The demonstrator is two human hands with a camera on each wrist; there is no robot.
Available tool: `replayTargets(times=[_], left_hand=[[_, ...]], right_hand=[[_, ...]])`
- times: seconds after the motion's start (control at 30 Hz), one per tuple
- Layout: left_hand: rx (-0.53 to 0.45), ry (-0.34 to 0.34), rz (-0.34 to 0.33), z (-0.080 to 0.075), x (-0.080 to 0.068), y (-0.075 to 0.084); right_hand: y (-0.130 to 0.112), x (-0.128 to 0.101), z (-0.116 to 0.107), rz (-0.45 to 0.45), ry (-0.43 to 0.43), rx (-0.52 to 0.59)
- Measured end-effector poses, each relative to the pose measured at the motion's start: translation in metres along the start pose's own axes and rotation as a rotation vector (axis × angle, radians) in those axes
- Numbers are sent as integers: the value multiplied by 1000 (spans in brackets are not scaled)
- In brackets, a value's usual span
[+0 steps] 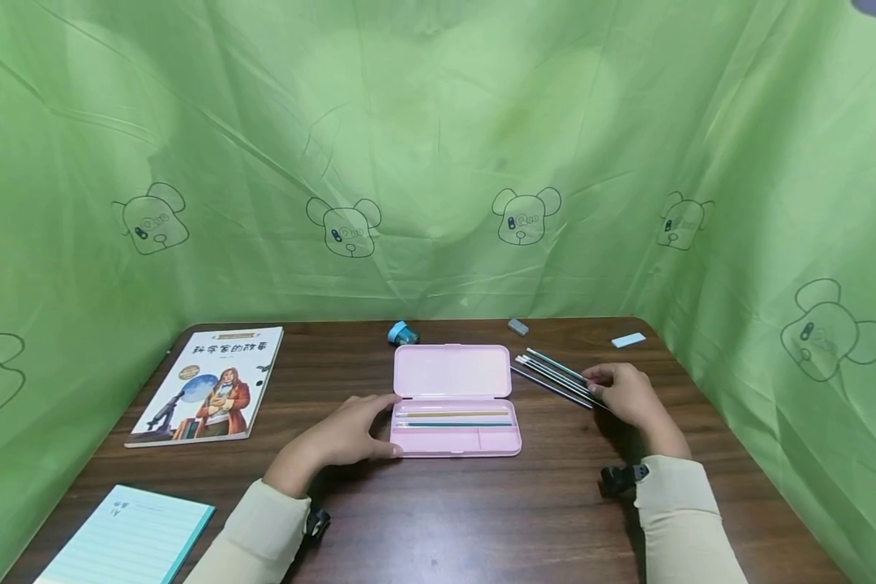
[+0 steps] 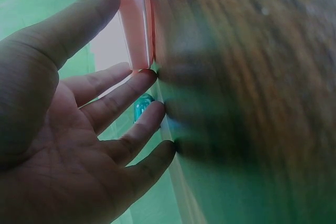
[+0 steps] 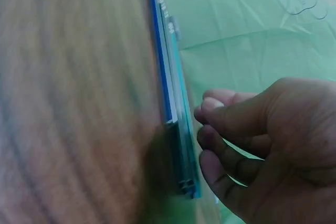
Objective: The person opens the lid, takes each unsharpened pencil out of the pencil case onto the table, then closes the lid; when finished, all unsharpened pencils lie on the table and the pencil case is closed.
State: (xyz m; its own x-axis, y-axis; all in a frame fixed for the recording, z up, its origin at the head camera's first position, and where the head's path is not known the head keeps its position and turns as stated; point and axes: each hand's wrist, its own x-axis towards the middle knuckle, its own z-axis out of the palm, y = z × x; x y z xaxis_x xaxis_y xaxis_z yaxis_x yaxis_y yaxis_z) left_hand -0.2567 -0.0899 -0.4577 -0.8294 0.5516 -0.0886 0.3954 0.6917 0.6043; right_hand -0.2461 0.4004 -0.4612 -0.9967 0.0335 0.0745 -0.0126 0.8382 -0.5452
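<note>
Pencils lie in a loose bundle on the brown wooden table, just to the right of the open pink pencil case, and the right hand rests at their near ends with its fingers curled toward them. In the right wrist view, that hand's fingertips are bent and bunched close beside the pencils' ends, but whether they actually pinch one cannot be told. The left hand is spread wide and relaxed, its thumb and fingers lying against the left edge of the case; the left wrist view shows the straight fingers touching the pink rim. Inside the lower tray of the case lie two pencils, one tan and one teal, side by side. Behind the lid sits a small blue sharpener, and further right are a grey eraser and a white eraser. On the left of the table lies a picture book, and near the front left corner a lined notepad. A green cloth printed with bear outlines hangs all around the table.
</note>
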Motion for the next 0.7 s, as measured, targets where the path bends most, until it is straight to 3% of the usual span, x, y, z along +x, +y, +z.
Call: replayTargets(times=[0.3,0.47,0.7], left_hand=[[8,4,1,0,1,-3],[8,3,5,1,1,-3],[2,1,0,2,1,-2]], right_hand=[[-49,-2,-7,-48,-47,244],[-88,-2,9,-169,-114,212],[-135,-9,55,-343,-295,86]])
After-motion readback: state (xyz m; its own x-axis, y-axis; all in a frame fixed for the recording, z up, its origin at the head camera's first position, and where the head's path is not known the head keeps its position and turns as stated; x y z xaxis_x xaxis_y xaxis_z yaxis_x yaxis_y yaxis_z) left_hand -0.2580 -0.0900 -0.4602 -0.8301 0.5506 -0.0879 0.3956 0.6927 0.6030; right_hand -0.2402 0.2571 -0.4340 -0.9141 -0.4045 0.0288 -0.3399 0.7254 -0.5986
